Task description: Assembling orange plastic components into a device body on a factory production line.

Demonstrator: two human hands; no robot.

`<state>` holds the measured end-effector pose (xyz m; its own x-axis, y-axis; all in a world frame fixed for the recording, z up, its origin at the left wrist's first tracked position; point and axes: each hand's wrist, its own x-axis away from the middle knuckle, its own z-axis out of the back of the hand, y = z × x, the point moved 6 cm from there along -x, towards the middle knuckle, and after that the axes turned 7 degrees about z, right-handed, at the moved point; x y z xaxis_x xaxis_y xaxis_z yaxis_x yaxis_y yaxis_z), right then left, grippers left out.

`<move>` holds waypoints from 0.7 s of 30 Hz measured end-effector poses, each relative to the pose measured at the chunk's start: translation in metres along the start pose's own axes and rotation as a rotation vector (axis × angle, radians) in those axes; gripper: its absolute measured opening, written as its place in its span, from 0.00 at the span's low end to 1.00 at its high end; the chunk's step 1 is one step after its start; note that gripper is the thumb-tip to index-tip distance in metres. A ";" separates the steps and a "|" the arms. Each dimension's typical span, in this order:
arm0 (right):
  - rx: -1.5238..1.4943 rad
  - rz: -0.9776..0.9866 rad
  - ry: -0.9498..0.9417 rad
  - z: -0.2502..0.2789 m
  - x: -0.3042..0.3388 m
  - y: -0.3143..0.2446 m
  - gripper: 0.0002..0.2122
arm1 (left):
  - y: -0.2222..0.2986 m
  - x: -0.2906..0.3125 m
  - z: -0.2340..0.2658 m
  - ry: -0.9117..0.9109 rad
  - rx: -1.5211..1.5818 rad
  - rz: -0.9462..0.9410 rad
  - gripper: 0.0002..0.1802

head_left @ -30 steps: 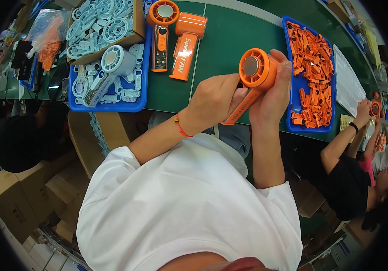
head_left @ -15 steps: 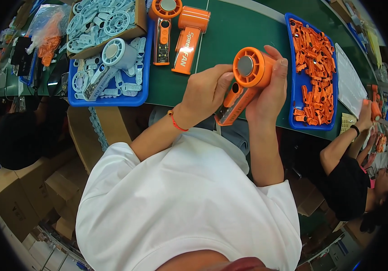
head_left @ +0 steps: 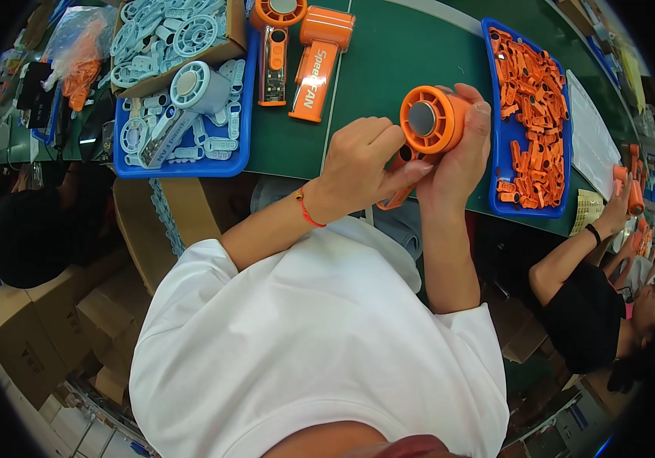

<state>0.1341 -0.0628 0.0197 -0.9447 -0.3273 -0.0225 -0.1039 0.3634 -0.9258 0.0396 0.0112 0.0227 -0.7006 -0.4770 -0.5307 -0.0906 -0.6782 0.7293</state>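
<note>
An orange handheld fan [head_left: 456, 122] with a round slotted head and a grey disc in its middle is held up in front of me. My right hand [head_left: 461, 156] wraps round the head from the right, fingers behind it. My left hand [head_left: 366, 164] is closed at the handle just below the head, its thumb across the front. Most of the handle is hidden by that hand; only its lower end shows beneath the thumb. Two similar orange fans lie on the green table beyond: one with an open-fronted handle [head_left: 274, 65], the other with a lettered handle [head_left: 316, 72].
At left, a blue tray [head_left: 182, 169] holds light-blue parts and a light-blue fan [head_left: 198, 88], with a cardboard box [head_left: 236, 30] of such parts behind. At right stands a blue tray [head_left: 501, 145] of small orange parts, beside a white sheet [head_left: 595, 137]. Another person's arm [head_left: 572, 256] reaches in.
My left hand has moved right and slightly down, its thumb now across the handle and covering more of it. The fan has shifted slightly right, its head turned more toward me.
</note>
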 end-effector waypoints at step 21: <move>-0.014 0.112 0.054 0.007 0.004 -0.007 0.17 | 0.009 0.006 -0.002 0.046 -0.065 -0.084 0.21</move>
<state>0.1337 -0.0726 0.0239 -0.9658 -0.2371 -0.1047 -0.0009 0.4070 -0.9134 0.0360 0.0007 0.0252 -0.6591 -0.4414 -0.6089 -0.1002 -0.7509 0.6528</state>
